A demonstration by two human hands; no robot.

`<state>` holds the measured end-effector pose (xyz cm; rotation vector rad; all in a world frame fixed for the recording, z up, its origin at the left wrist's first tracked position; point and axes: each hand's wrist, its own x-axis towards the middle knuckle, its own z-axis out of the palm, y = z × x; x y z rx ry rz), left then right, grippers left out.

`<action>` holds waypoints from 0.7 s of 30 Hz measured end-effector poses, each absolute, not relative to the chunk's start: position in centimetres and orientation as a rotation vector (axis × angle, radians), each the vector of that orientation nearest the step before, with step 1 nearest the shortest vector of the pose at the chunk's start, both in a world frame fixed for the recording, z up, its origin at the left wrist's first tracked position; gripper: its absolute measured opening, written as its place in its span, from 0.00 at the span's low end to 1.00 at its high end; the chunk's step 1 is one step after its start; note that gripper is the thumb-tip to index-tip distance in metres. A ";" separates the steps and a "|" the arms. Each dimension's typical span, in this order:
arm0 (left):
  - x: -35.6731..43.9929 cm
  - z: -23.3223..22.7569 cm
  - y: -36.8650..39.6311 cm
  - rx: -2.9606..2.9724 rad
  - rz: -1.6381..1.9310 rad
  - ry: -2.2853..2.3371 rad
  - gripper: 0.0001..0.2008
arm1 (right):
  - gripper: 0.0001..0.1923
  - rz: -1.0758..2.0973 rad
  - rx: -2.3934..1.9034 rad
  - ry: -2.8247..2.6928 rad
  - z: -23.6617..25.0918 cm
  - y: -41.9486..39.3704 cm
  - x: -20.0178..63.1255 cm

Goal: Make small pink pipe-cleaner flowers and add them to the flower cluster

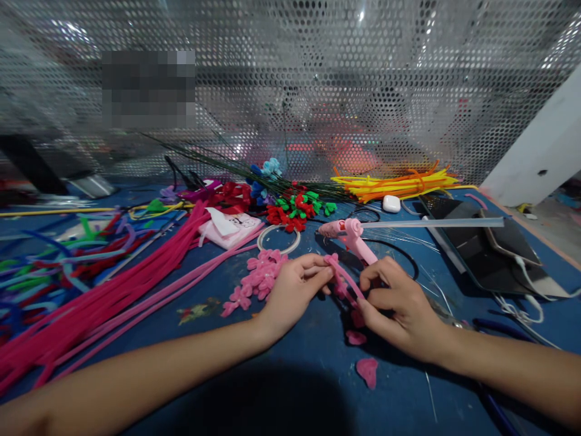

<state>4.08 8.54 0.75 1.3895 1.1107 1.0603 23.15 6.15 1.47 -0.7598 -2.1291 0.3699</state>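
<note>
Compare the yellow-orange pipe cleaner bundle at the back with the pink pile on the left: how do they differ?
Colour: the yellow-orange bundle is yellow and orange; the pink pile is magenta and pale pink.
Place: the bundle lies by the mesh wall, far right; the pile runs diagonally toward the near left edge.
Extent: the pile looks longer and more fanned out; the bundle is compact.
Both lie flat on the blue table, untouched by either hand.

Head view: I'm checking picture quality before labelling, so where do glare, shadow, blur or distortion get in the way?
Head view: bright glare speckles the perforated metal screen; a dark shadow covers the blue table near the bottom edge; one patch at upper left is pixelated; wide-angle distortion bends the edges; the left hand and right hand on the pink pipe cleaner look sharp.
</note>
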 end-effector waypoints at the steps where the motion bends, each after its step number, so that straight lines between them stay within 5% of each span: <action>1: 4.1 0.8 8.5 1.400 1.058 1.112 0.06 | 0.15 0.370 -0.758 -2.131 1.5 6.1 23.1; 12: 3.5 0.6 6.1 2.239 0.843 0.822 0.09 | 0.13 0.354 -0.580 -2.212 1.5 6.0 23.5; 17: 3.5 1.0 6.4 1.932 0.804 0.865 0.10 | 0.09 0.574 -0.569 -2.139 1.6 6.3 23.8; 21: 3.7 1.1 6.8 1.663 0.693 0.841 0.11 | 0.20 0.573 -0.575 -2.283 0.9 6.9 23.8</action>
